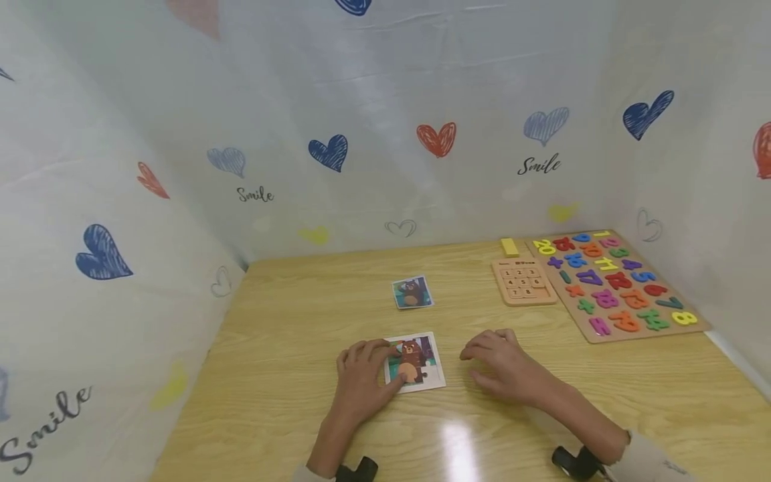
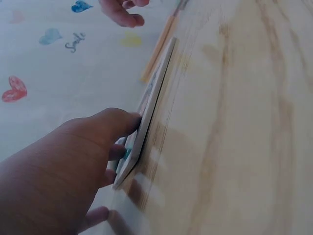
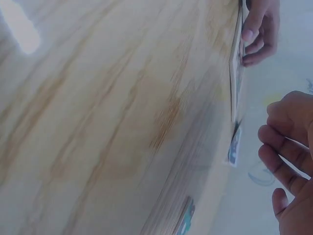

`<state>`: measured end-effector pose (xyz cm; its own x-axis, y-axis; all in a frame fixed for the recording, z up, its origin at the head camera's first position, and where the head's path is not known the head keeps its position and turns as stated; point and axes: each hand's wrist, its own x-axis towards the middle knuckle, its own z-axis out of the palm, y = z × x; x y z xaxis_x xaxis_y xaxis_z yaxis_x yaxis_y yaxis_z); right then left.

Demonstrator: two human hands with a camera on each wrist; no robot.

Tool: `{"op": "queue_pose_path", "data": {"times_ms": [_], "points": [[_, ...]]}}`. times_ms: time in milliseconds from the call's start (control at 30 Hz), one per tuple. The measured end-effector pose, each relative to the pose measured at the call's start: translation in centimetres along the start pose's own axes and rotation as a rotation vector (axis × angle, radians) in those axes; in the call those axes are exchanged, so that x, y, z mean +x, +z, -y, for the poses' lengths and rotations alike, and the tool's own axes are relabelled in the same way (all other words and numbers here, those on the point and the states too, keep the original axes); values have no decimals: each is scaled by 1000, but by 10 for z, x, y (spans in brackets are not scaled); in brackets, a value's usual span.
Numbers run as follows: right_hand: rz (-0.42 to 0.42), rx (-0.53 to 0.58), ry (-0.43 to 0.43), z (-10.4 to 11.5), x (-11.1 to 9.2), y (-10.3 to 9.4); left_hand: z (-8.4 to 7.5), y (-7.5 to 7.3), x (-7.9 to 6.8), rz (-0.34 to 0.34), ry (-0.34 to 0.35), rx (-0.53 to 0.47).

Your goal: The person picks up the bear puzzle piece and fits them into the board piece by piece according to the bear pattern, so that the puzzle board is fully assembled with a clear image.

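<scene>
A bear jigsaw puzzle in a white-rimmed square tray lies on the table in front of the person. Its lower right corner shows bare white. My left hand holds the tray's left side, thumb at the near edge and index finger near the far left corner. In the left wrist view, the thumb presses on the tray's rim. My right hand hovers to the right of the puzzle, fingers loosely bent, holding nothing. Beyond the puzzle lies a small bear picture card.
At the back right, a wooden number slide puzzle lies beside a large board of colourful numbers. A yellow block sits behind the slide puzzle. A heart-printed curtain encloses the wooden table.
</scene>
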<state>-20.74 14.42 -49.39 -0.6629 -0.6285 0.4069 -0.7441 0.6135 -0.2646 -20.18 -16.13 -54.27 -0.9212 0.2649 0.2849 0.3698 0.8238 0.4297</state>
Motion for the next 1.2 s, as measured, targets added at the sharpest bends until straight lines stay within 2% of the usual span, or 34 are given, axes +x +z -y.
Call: {"op": "queue_pose_path", "data": {"times_ms": [233,500,667,1200], "points": [[-58,-14,-3,-9,-13,-8,0,-2,-1,-7,11,-2],[-38,-27,57,-20,-28,-13,0,-2,-1,9,-3,3],[-39,-50,76,-25,-35,-15,-1,-2,-1,-9,14,-15],[55,-70,178,-37,-52,-25,0,-2,0,14,5,-10]]}}
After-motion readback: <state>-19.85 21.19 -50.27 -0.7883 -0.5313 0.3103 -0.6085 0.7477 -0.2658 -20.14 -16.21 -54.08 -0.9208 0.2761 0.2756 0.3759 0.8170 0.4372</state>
